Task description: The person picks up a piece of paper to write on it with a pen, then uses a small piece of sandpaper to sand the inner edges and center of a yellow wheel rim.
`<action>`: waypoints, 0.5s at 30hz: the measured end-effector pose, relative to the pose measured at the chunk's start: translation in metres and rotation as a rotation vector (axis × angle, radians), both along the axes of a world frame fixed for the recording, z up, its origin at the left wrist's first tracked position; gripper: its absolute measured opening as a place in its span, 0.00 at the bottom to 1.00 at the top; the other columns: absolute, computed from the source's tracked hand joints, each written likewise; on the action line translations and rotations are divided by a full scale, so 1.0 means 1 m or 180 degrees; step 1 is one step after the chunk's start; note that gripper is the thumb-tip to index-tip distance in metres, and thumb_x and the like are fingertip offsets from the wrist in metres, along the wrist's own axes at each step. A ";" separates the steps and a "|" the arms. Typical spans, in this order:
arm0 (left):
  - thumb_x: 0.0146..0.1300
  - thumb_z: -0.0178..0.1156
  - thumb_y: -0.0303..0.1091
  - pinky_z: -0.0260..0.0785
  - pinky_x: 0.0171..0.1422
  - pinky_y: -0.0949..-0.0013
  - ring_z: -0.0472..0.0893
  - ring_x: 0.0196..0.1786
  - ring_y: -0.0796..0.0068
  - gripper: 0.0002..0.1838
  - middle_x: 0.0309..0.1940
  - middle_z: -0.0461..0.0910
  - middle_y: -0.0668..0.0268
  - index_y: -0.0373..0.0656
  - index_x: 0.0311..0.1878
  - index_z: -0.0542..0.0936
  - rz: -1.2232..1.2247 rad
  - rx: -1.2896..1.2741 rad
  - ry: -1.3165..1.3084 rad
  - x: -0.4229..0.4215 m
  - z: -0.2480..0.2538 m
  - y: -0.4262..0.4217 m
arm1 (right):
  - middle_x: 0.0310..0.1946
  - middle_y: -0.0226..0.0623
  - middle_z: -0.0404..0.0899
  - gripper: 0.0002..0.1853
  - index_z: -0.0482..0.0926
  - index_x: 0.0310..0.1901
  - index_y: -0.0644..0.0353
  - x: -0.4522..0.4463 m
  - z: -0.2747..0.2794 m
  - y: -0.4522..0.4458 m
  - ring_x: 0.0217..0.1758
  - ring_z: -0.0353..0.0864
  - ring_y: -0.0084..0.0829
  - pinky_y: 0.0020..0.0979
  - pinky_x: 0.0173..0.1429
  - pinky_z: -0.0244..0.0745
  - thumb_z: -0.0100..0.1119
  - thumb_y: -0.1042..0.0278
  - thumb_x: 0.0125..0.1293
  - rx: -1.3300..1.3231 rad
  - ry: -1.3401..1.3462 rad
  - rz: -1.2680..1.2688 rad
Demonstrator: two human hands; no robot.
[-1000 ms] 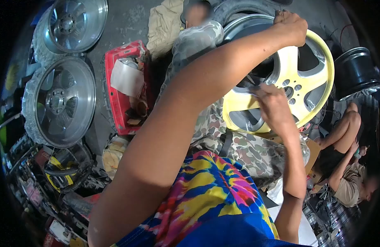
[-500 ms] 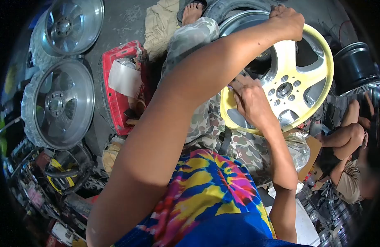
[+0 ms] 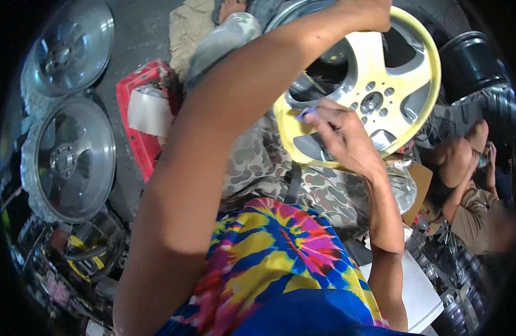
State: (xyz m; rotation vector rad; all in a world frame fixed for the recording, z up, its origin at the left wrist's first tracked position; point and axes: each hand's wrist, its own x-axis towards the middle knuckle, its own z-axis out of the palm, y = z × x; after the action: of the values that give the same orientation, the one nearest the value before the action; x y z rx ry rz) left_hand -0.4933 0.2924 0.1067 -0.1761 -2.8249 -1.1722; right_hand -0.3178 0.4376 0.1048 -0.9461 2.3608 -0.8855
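Note:
A yellow wheel rim (image 3: 375, 78) with silver-edged openings leans over my camouflage-covered legs. At its upper rim is my left hand (image 3: 367, 12), partly cut off by the frame's top edge, with its fingers wrapped over the rim. My right hand (image 3: 345, 134) is closed, pinching a small purple thing (image 3: 307, 114) against a spoke at the rim's lower left. Most of that small thing is hidden by the fingers. Behind the yellow rim shows part of another, darker wheel.
Two silver rims (image 3: 73, 162) stand at the left. A red crate (image 3: 139, 148) holds a white sheet (image 3: 149, 112). Beige cloth (image 3: 188, 33) lies at the top. A black rim (image 3: 472, 64) is at the right, above a seated person (image 3: 473, 210). A white board (image 3: 417, 291) is at the lower right.
The view has shifted, so most things sit further left. My right hand has moved from near the hub to the lower-left spoke. My left hand stays on the upper rim.

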 end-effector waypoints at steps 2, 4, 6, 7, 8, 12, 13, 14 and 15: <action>0.59 0.67 0.30 0.78 0.65 0.50 0.85 0.59 0.43 0.15 0.49 0.86 0.42 0.33 0.48 0.88 0.0022 0.0043 0.0037 0.003 0.003 -0.001 | 0.31 0.49 0.72 0.11 0.82 0.39 0.73 -0.012 0.010 0.021 0.34 0.76 0.46 0.42 0.43 0.71 0.59 0.70 0.76 -0.0130 -0.0157 -0.0524; 0.59 0.67 0.29 0.78 0.64 0.50 0.85 0.59 0.42 0.14 0.47 0.86 0.40 0.32 0.46 0.88 -0.0002 -0.0058 0.0042 0.003 0.004 -0.002 | 0.31 0.49 0.74 0.09 0.83 0.41 0.72 -0.017 0.006 0.026 0.34 0.76 0.47 0.43 0.42 0.72 0.60 0.72 0.74 -0.0051 0.0275 -0.0473; 0.59 0.67 0.29 0.78 0.64 0.50 0.85 0.59 0.42 0.14 0.47 0.86 0.40 0.32 0.46 0.88 0.0011 -0.0125 0.0094 0.002 0.002 -0.001 | 0.32 0.48 0.76 0.08 0.85 0.42 0.69 -0.013 -0.011 0.022 0.36 0.78 0.46 0.45 0.44 0.73 0.62 0.72 0.71 -0.0117 0.0629 -0.0046; 0.59 0.67 0.29 0.78 0.63 0.49 0.85 0.59 0.42 0.14 0.47 0.86 0.40 0.32 0.45 0.89 0.0036 -0.0182 0.0117 0.002 -0.001 -0.002 | 0.33 0.47 0.77 0.08 0.86 0.43 0.68 -0.012 -0.016 0.019 0.38 0.79 0.46 0.45 0.46 0.74 0.63 0.71 0.70 0.0101 0.0846 0.0293; 0.59 0.66 0.29 0.77 0.63 0.48 0.84 0.59 0.42 0.13 0.48 0.86 0.40 0.32 0.45 0.89 0.0145 -0.0133 0.0430 0.006 -0.007 0.000 | 0.36 0.45 0.80 0.08 0.86 0.40 0.66 -0.005 -0.018 0.015 0.42 0.80 0.46 0.45 0.49 0.74 0.63 0.70 0.68 0.0534 0.1043 0.0446; 0.59 0.65 0.28 0.76 0.65 0.47 0.84 0.59 0.42 0.13 0.48 0.86 0.40 0.32 0.45 0.88 0.0043 -0.0136 0.0201 0.002 -0.006 0.001 | 0.36 0.43 0.79 0.07 0.86 0.38 0.65 0.005 -0.045 -0.019 0.45 0.79 0.45 0.45 0.52 0.72 0.62 0.70 0.67 0.0265 0.1053 0.0485; 0.59 0.65 0.27 0.76 0.65 0.47 0.84 0.59 0.42 0.13 0.48 0.86 0.40 0.32 0.45 0.88 0.0077 -0.0205 0.0243 0.002 -0.005 0.002 | 0.36 0.42 0.79 0.07 0.86 0.38 0.65 0.009 -0.050 -0.032 0.45 0.79 0.44 0.45 0.51 0.71 0.62 0.70 0.66 0.0215 0.1154 0.0411; 0.59 0.64 0.27 0.75 0.66 0.47 0.84 0.59 0.41 0.13 0.48 0.86 0.40 0.32 0.45 0.88 0.0112 -0.0278 0.0290 0.001 -0.005 0.002 | 0.37 0.42 0.78 0.07 0.85 0.39 0.65 0.010 -0.044 -0.034 0.46 0.79 0.44 0.45 0.51 0.69 0.60 0.71 0.67 0.0404 0.1182 0.0419; 0.59 0.64 0.27 0.75 0.66 0.47 0.84 0.59 0.41 0.13 0.48 0.86 0.40 0.32 0.45 0.88 0.0112 -0.0284 0.0313 -0.001 -0.003 0.001 | 0.37 0.42 0.78 0.07 0.85 0.39 0.65 0.012 -0.039 -0.032 0.46 0.79 0.44 0.45 0.51 0.69 0.60 0.71 0.67 0.0399 0.1205 0.0415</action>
State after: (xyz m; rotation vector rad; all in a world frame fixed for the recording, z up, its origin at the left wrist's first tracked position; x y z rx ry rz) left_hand -0.4945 0.2935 0.1035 -0.1835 -2.7839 -1.0027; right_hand -0.3056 0.4056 0.0654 -1.2918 2.5895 -0.5371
